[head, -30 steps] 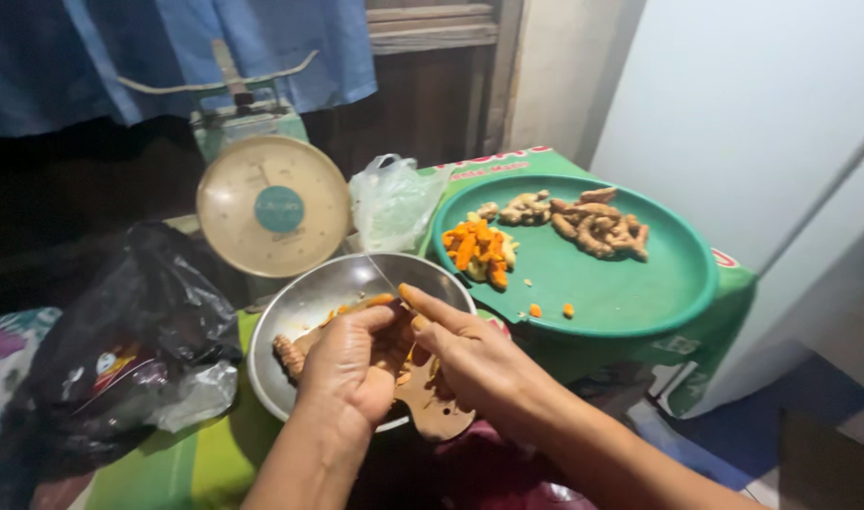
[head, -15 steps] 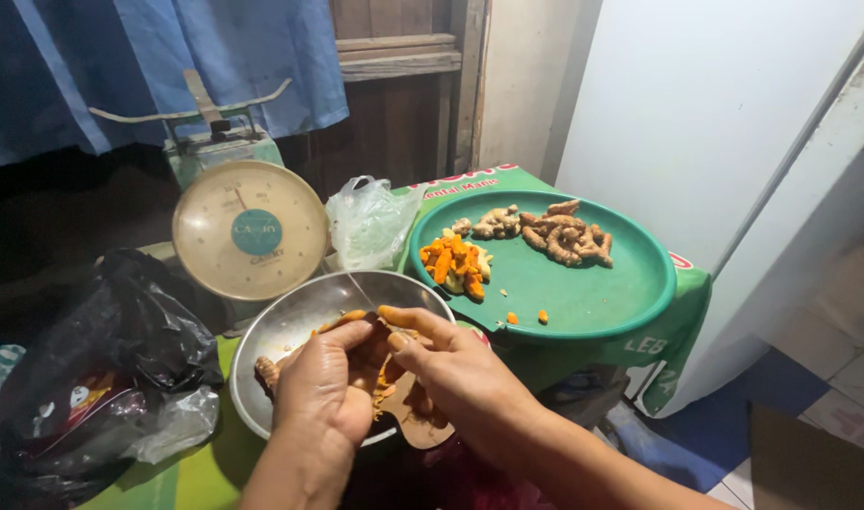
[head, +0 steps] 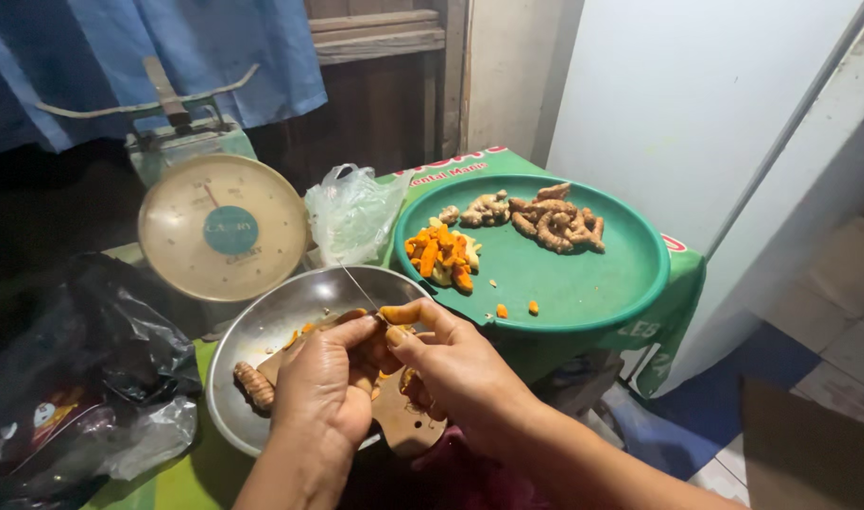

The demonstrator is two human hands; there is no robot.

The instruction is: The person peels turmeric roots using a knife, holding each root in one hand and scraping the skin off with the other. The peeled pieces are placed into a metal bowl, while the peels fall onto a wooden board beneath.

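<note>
At nine o'clock a crumpled black plastic bag [head: 68, 378] slumps on the tabletop [head: 181, 482], and just past it, toward eleven o'clock, a kitchen scale [head: 222, 227] with a round cream dial stands upright. Below the scale sits a metal bowl [head: 262, 331] with one unpeeled turmeric root [head: 254, 385] lying at its left edge. Over the bowl, at six o'clock, both hands work close together: the left hand [head: 326, 392] is curled shut around a small orange-stained piece I can barely make out, and the right hand [head: 455, 364] pinches a thin knife [head: 358, 286], its blade pointing up toward twelve o'clock. A worn wooden board [head: 408, 420] pokes out beneath the hands. Behind them a clear plastic bag [head: 351, 212] is bunched up. Toward two o'clock a round green tray [head: 602, 283] holds peeled orange pieces [head: 439, 257] on its left and a heap of brown roots [head: 545, 217] further back.
</note>
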